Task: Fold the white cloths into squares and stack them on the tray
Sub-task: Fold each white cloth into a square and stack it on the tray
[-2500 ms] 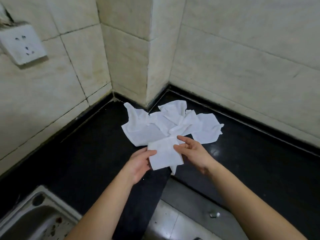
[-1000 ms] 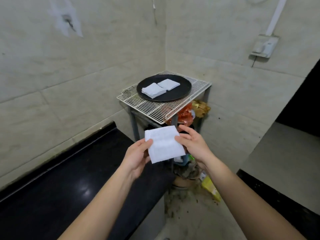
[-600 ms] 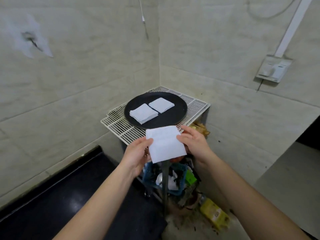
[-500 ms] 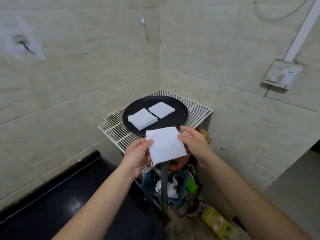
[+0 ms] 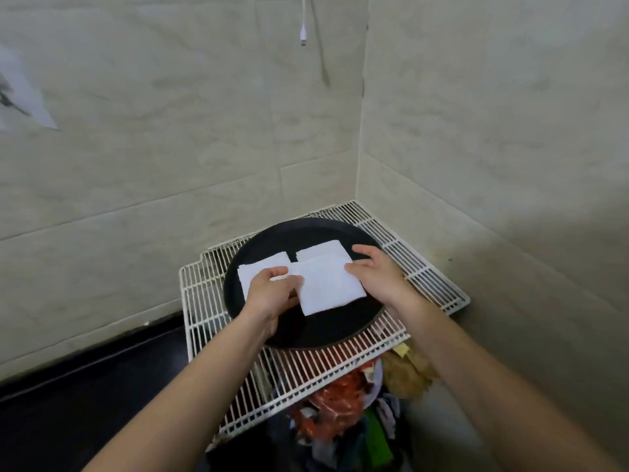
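Note:
A folded white cloth (image 5: 326, 286) hangs just above the round black tray (image 5: 326, 332), held by both hands. My left hand (image 5: 270, 294) pinches its left edge and my right hand (image 5: 377, 272) grips its right edge. Two folded white cloths lie on the tray: the left one (image 5: 257, 267) is partly hidden by my left hand, the right one (image 5: 320, 250) is mostly covered by the held cloth. The tray rests on a white wire rack (image 5: 306, 373) in the wall corner.
Under the rack sits a heap of coloured bags and packets (image 5: 343, 403). A black counter (image 5: 68, 386) runs along the left wall. A white cable end (image 5: 303, 35) hangs above, and tiled walls close in behind and to the right.
I turned from the counter's cloth pile to the rack. Both hands carried the folded cloth forward, and it is now over the tray, above the right-hand folded cloth.

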Demonstrator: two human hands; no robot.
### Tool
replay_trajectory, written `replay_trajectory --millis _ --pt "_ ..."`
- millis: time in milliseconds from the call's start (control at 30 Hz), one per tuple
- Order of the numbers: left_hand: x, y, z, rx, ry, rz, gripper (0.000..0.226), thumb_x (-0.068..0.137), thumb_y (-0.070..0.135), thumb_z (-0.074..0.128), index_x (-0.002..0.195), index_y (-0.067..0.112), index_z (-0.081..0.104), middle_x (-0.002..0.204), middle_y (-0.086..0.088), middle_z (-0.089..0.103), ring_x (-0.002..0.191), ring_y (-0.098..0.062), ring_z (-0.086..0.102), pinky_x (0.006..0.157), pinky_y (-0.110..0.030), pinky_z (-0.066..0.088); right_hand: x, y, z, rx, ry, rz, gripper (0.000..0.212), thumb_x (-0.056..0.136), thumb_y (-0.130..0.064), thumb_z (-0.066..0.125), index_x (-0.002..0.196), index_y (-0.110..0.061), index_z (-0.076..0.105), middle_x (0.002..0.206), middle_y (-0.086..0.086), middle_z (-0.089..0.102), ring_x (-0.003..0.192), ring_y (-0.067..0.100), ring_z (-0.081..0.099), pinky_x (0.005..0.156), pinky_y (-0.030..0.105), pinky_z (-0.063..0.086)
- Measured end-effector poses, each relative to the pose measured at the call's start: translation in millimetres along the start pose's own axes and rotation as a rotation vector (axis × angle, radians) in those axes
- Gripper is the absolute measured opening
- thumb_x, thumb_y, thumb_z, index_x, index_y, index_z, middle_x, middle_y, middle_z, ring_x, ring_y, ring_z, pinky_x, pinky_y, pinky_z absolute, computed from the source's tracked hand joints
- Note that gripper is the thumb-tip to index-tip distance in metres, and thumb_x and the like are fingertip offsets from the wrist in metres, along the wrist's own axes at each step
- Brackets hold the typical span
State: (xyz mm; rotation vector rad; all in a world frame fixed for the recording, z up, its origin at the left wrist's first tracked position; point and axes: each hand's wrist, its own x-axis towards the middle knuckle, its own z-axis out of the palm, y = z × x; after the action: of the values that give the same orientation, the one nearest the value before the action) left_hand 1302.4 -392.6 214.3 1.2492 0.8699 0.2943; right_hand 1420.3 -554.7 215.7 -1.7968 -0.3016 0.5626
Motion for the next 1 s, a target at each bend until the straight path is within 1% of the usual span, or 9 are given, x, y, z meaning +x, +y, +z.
replay_trajectory --millis 67,267,433,533,633,767,833,933,1000 --pt "14.2 4.5 13.9 0.035 0.049 0.01 0.037 0.086 0.001 0.068 0.118 0.013 0.053 0.104 -0.016 0.069 0.085 -0.03 0.072 0.07 -0.039 0.062 26.3 0.6 -6.0 -0.02 -0.019 -0.009 0.05 0.095 -0.018 0.064 0.143 -0.024 0.048 0.123 0.003 0.065 0.107 0.018 0.063 0.087 0.032 0.052" --pt "53.5 14.6 41.3 0.195 0.206 0.081 0.039 0.08 0.006 0.068 0.116 0.014 0.055 0.099 -0.01 0.066 0.073 -0.024 0.066 0.083 -0.047 0.06 84.2 0.1 -11.7 -0.015 -0.026 -0.021 0.044 0.095 -0.014 0.062 0.137 -0.021 0.053 0.121 0.004 0.066 0.109 0.019 0.064 0.093 0.031 0.049" --pt "71.2 15.0 51.4 0.327 0.31 0.128 0.03 0.08 0.007 0.066 0.106 0.018 0.054 0.1 -0.003 0.066 0.091 -0.025 0.065 0.089 -0.042 0.056 107.4 3.0 -8.8 -0.088 -0.054 -0.067 0.036 0.094 -0.013 0.062 0.128 -0.023 0.055 0.119 0.002 0.067 0.108 0.018 0.064 0.096 0.036 0.052" --pt "75.1 12.2 54.3 0.522 0.338 0.15 0.026 0.086 0.007 0.061 0.111 0.014 0.059 0.102 -0.002 0.066 0.096 -0.02 0.06 0.077 -0.028 0.043 111.8 10.8 -7.8 -0.212 -0.087 -0.072 0.041 0.094 -0.013 0.062 0.133 -0.021 0.054 0.122 0.002 0.066 0.107 0.017 0.063 0.095 0.034 0.051" --pt "79.1 7.5 55.4 0.646 0.337 0.135 0.03 0.087 0.007 0.06 0.116 0.011 0.064 0.111 -0.006 0.068 0.107 -0.024 0.06 0.079 -0.026 0.041 112.9 13.3 -8.7 -0.281 -0.091 -0.077 0.045 0.093 -0.012 0.061 0.136 -0.019 0.053 0.122 0.002 0.066 0.103 0.017 0.062 0.086 0.027 0.047" --pt "78.9 9.8 56.7 0.731 0.321 0.158 0.031 0.089 0.006 0.06 0.12 0.009 0.065 0.114 -0.007 0.067 0.111 -0.026 0.059 0.083 -0.025 0.04 112.3 11.8 -12.5 -0.264 -0.077 -0.063 0.047 0.091 -0.011 0.061 0.136 -0.021 0.053 0.119 0.0 0.066 0.109 0.019 0.062 0.093 0.033 0.051" --pt "77.0 12.6 57.9 0.743 0.304 0.164 0.023 0.089 0.003 0.058 0.108 0.011 0.068 0.105 -0.006 0.066 0.102 -0.025 0.059 0.083 -0.026 0.042 111.7 12.6 -14.3 -0.265 -0.08 -0.058 0.048 0.09 -0.012 0.062 0.136 -0.022 0.052 0.119 0.0 0.065 0.109 0.019 0.062 0.091 0.032 0.05" --pt "72.5 11.9 57.9 0.867 0.269 0.166 0.022 0.083 -0.002 0.054 0.072 0.016 0.055 0.082 -0.007 0.059 0.079 -0.025 0.054 0.068 -0.027 0.042 109.8 12.2 -14.4 -0.331 -0.119 -0.047 0.052 0.09 -0.013 0.063 0.14 -0.021 0.049 0.125 0.002 0.064 0.107 0.018 0.061 0.087 0.029 0.049" --pt "66.1 13.0 57.1 0.929 0.246 0.166 0.015 0.08 -0.003 0.053 0.071 0.009 0.057 0.073 -0.008 0.058 0.074 -0.026 0.055 0.056 -0.027 0.039 107.3 9.5 -14.5 -0.387 -0.129 -0.046 0.057 0.089 -0.013 0.064 0.142 -0.02 0.047 0.13 0.005 0.062 0.113 0.021 0.06 0.094 0.033 0.05"
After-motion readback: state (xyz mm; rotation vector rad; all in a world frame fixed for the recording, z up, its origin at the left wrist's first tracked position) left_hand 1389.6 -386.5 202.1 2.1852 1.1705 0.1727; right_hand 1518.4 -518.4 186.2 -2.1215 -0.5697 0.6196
